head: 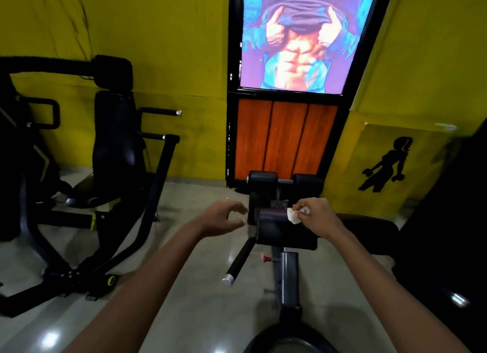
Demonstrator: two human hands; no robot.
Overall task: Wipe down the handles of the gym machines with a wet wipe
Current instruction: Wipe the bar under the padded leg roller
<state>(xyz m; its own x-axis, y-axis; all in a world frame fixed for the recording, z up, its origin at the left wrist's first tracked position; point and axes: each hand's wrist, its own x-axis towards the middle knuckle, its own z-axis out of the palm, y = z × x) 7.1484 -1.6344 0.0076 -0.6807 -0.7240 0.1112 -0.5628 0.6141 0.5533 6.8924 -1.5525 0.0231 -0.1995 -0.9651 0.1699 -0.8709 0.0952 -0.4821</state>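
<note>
A low black bench machine stands in front of me. Its black padded roller (279, 226) lies crosswise, and a black handle (241, 259) with a chrome end cap slants down to the left. My right hand (317, 211) pinches a crumpled white wet wipe (295, 215) against the roller's right top. My left hand (225, 217) hovers just left of the roller, its fingers loosely curved around nothing.
A black seated machine (113, 147) with chrome-tipped handles (160, 112) stands at the left against the yellow wall. A poster and an orange panel (284, 139) are straight ahead. Two more roller pads (263, 180) sit at the bench's far end. A dark mass fills the right edge.
</note>
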